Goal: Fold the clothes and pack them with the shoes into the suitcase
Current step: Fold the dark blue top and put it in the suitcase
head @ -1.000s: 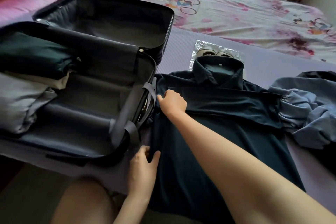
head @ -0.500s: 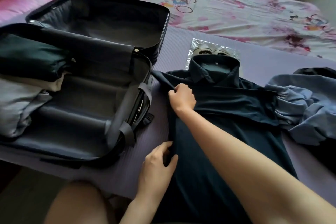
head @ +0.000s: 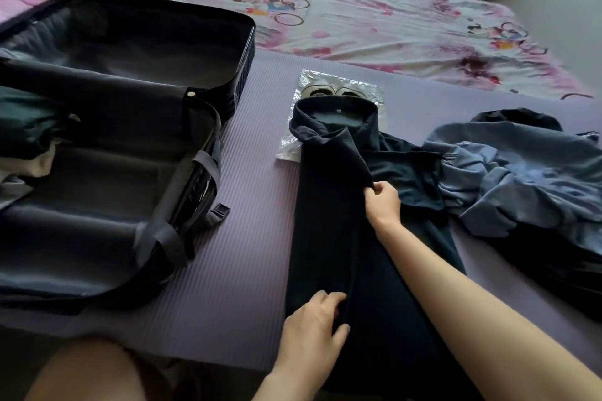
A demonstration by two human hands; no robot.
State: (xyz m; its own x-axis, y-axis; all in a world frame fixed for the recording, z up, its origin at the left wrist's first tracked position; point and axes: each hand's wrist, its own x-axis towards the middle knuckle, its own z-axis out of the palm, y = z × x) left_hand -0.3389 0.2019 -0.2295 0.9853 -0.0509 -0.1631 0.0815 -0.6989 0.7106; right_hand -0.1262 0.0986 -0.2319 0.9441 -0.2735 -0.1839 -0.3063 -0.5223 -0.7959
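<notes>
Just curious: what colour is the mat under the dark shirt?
Purple, with fine ribbing: the mat shows in the head view.

The right hand (head: 382, 202) is stretched forward on a long, nearly straight forearm. Its fingers (head: 378, 187) are curled and pinch a folded edge of the dark shirt (head: 325, 221). The left hand (head: 311, 324) sits nearer the body, back up, with its fingers (head: 322, 298) bent round the same fold and the thumb just right of them.
</notes>
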